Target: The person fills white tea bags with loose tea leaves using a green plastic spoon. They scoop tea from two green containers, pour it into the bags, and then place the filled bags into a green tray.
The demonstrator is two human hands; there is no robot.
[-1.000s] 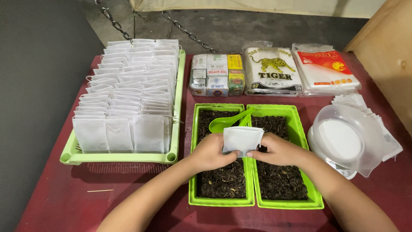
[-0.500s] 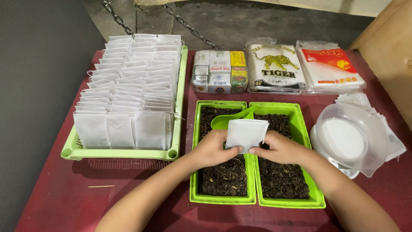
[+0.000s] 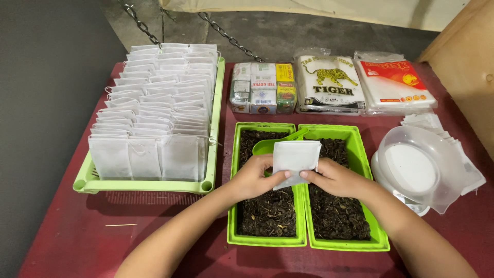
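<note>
Head camera gives me a small white filter bag held up over the seam between two green trays. My left hand pinches its lower left edge, thumb on the front and fingers curled behind; my right hand grips the lower right corner the same way, both closed on the bag. I see the bag tilted slightly, its top edge level with a green scoop that lies in the left green tray. That tray and the right green tray sit side by side, touching, both filled with dark loose tea leaves. Off to my left a long green basket holds rows of upright white bags. Beyond the trays I see small boxes and two flat white packets. To the right stands a clear plastic bowl on the red table.
</note>
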